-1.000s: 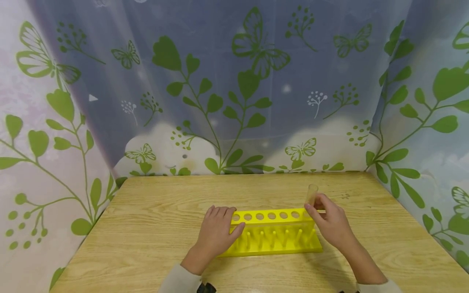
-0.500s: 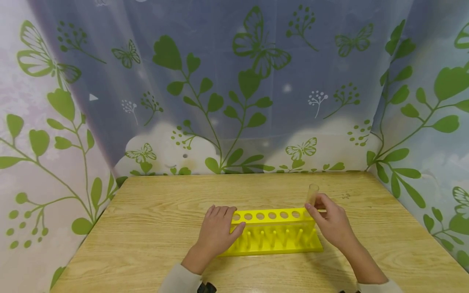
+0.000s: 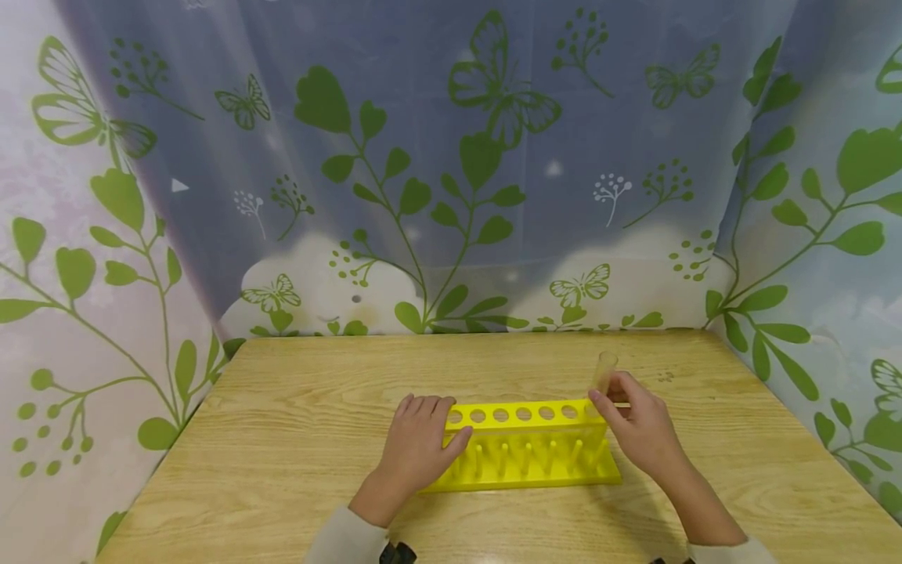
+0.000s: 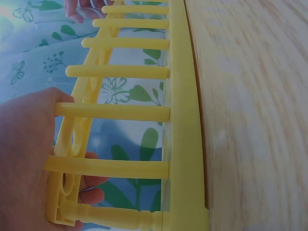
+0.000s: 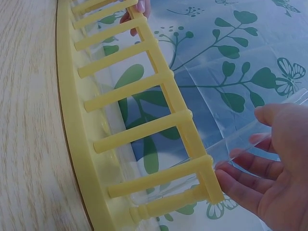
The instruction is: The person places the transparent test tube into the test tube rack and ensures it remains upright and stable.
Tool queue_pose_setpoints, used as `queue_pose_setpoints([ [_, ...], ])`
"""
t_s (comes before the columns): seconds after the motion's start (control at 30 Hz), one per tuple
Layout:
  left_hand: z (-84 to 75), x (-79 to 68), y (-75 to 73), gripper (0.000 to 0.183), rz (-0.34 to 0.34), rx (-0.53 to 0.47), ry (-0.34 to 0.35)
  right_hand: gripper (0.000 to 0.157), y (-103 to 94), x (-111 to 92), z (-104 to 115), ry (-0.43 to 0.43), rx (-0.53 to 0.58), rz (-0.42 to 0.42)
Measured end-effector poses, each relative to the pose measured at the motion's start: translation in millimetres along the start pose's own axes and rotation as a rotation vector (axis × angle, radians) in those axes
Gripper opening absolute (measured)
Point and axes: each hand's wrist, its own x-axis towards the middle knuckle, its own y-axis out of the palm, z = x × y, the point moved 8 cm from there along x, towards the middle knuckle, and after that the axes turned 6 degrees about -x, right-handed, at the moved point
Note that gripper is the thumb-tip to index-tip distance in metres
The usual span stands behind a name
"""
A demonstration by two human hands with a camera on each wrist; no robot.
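Observation:
A yellow test tube rack (image 3: 521, 473) stands on the wooden table, with a row of round holes in its top rail and upright pegs along its base. My left hand (image 3: 423, 446) grips the rack's left end, thumb in front and fingers behind the top rail (image 4: 83, 122). At the other end, my right hand (image 3: 637, 427) pinches a clear test tube (image 3: 604, 372) between thumb and fingers. The tube leans slightly right, its open mouth above the hand. In the right wrist view, the see-through tube (image 5: 231, 144) runs down past the end of the rail; its lower end is hard to make out.
The wood-grain table (image 3: 296, 384) extends around the rack. A curtain (image 3: 451, 196) printed with leaves and butterflies hangs behind the table and along both sides.
The test tube's mouth has shifted very slightly up and to the right, with a little more lean. Both hands keep their holds, and the rack stays in place.

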Motion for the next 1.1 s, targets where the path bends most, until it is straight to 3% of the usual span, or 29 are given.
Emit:
queue_pose_setpoints([
  [1.1,0.8,0.1,1.6,0.051,0.007,0.007,-0.003,0.019,0.9,-0.6,-1.3,-0.034,-0.031,-0.016],
])
